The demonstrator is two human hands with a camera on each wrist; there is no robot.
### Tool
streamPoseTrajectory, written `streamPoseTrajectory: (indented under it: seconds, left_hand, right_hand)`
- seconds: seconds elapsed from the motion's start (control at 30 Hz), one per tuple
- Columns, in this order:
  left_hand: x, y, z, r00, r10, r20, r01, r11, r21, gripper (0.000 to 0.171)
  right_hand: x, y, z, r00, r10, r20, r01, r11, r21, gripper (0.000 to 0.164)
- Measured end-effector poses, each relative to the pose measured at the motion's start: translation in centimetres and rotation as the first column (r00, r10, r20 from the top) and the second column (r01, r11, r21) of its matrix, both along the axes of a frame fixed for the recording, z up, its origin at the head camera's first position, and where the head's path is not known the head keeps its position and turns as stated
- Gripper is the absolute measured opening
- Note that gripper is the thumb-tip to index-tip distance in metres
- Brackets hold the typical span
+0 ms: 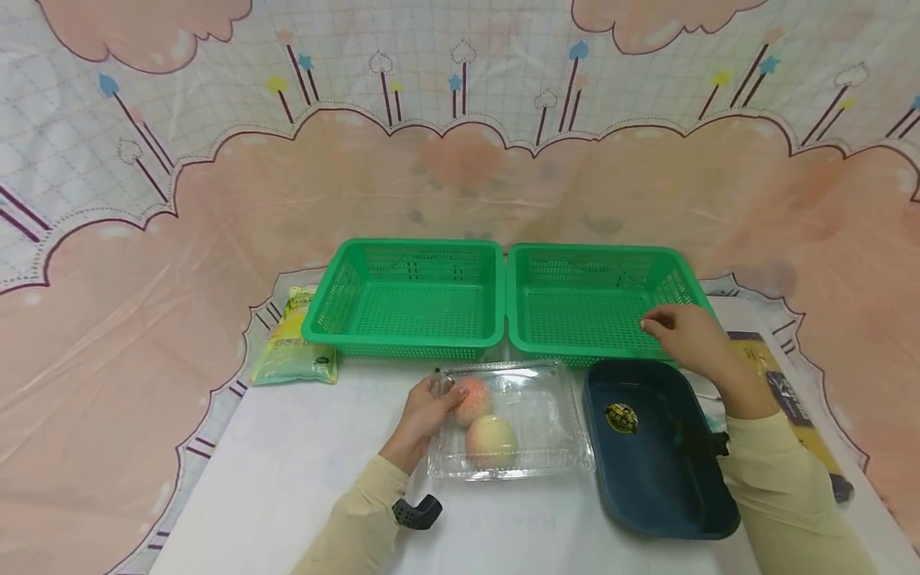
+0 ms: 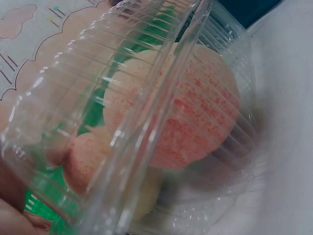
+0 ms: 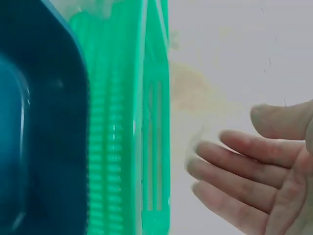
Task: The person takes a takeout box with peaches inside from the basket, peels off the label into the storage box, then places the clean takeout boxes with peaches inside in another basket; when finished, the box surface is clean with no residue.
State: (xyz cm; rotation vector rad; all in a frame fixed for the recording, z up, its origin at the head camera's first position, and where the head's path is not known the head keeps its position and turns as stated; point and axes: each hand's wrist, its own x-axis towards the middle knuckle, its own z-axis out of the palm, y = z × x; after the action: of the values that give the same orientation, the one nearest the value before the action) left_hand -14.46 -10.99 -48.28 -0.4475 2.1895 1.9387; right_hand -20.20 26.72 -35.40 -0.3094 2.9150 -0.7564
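My left hand (image 1: 422, 419) grips the left edge of a clear plastic clamshell box (image 1: 542, 419), thumb over its top. Inside the box, on the left side, lie a pinkish peach (image 1: 472, 402) and a paler, yellowish peach (image 1: 492, 442). The left wrist view shows a speckled pink peach (image 2: 195, 107) close up through the ribbed plastic, with part of the hand at the lower left. Over the right part of the right green basket (image 1: 575, 355), my right hand (image 1: 690, 339) holds nothing; its fingers (image 3: 244, 164) are loosely extended in the right wrist view.
A second green basket (image 1: 402, 349) stands left of the first, both behind the box. Right of the box lies a dark blue rectangular pan (image 1: 640, 479) with a round sticker. A yellow-green bag (image 1: 295, 343) is at the far left, a yellow and purple package (image 1: 787, 399) at the right.
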Motion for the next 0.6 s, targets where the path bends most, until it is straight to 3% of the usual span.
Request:
streamPoseTrajectory:
  seconds: [0.17,0.33,0.47,0.6]
  left_hand:
    - [0.1,-0.1,0.0,1.000,0.010,-0.019,-0.011,1.000,-0.013,0.062]
    - [0.2,-0.2,-0.2,1.000,0.009,-0.010,-0.009,0.999,-0.032,0.063]
    - [0.1,-0.2,-0.2,1.000,0.000,-0.010,0.000,1.000,-0.029,0.065]
    - [0.0,-0.2,-0.2,1.000,0.005,-0.012,-0.005,1.000,-0.029,0.065]
  right_hand:
    - [-1.3,1.8,-0.8,0.984,-0.175,-0.027,0.176,0.984,0.007,0.048]
    - [-2.3,4.2,-2.9,0.953,-0.301,0.038,0.301,0.954,-0.009,0.057]
    - [-2.7,6.0,-4.0,0.936,-0.344,0.075,0.343,0.939,0.021,0.059]
    - [-2.9,6.8,-4.6,0.931,-0.348,0.111,0.341,0.937,0.071,0.052]
